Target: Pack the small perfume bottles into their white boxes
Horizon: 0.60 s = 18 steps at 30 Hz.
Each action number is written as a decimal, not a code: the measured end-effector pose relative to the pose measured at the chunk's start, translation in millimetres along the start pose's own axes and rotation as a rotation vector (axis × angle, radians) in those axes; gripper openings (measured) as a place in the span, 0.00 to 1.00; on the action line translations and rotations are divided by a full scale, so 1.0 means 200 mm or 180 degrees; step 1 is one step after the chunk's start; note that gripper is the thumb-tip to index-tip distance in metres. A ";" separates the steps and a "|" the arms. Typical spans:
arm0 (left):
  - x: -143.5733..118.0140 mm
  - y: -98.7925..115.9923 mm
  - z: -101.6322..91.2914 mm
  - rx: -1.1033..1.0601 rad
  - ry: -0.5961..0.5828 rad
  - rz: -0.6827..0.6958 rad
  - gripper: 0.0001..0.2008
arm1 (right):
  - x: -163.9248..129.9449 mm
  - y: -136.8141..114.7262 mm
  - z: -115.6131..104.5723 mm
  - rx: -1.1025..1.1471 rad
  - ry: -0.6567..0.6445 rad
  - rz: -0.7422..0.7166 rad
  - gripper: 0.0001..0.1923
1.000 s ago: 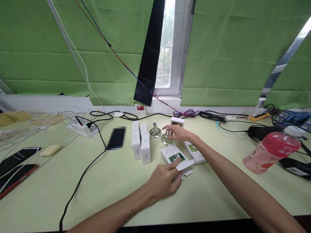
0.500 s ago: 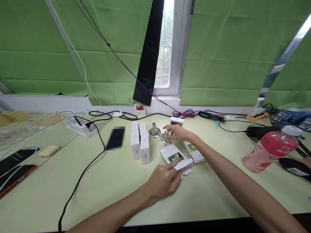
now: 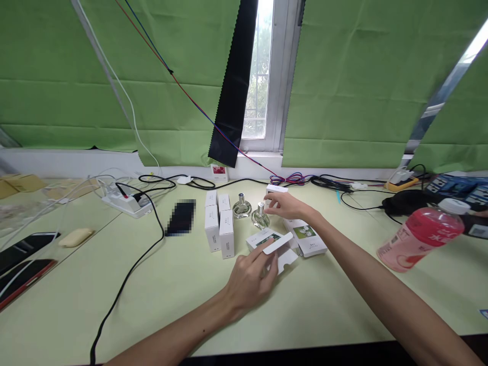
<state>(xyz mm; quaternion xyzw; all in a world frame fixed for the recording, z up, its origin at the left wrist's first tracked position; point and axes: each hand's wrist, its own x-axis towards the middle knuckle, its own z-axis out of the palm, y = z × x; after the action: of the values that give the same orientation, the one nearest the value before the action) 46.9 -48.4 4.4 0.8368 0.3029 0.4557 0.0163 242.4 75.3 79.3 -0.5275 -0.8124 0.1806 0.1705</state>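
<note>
We hold the open white box [image 3: 267, 243] w/ our left hand [image 3: 249, 277], fingers pinched narrow on its lifted flap, box lying on the table [image 3: 190, 295] just in front of us; its top shows a white-flower picture, small print too tiny to read; our right hand [image 3: 286, 206] hovers by the nearer glass bottle [image 3: 260, 217], fingers loosely curled and part open, gripping nothing we can see, fingertips just beside a small white box [image 3: 276, 189] behind; a second bottle [image 3: 241, 207] stands just left of the first; another flat box [image 3: 308, 237] w/ flower print lies under our right forearm; four upright white boxes [image 3: 219, 223] stand in a block to the left, text unreadable; pink drink bottle [image 3: 425, 234] at right edge, label blurred; table is pale green, strewn w/ black cables [image 3: 129, 274], a power strip [image 3: 124, 202], phones [image 3: 23, 254] at left; behind, green cloth [image 3: 362, 81] covers the wall either side of a window [image 3: 261, 76].
</note>
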 end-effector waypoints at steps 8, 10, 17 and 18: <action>0.01 -0.03 -0.02 -0.0419 0.0135 -0.0403 0.15 | -0.03 -0.03 -0.05 -0.0289 0.0077 0.0146 0.12; 0.01 -0.03 -0.02 -0.0531 0.0167 -0.0566 0.14 | -0.05 -0.05 -0.08 -0.0071 -0.0135 0.0101 0.17; 0.04 -0.02 -0.04 -0.0729 0.0299 -0.1069 0.15 | -0.13 -0.13 -0.17 0.1188 -0.1018 -0.0278 0.30; 0.04 -0.02 -0.04 -0.0744 0.0320 -0.1107 0.15 | -0.13 -0.14 -0.18 0.1242 -0.1118 -0.0379 0.29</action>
<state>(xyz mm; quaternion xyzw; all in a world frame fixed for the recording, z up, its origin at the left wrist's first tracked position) 41.1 -42.3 13.8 0.7406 0.3883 0.5193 0.1766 247.8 44.3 120.5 -0.3964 -0.8090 0.4122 0.1357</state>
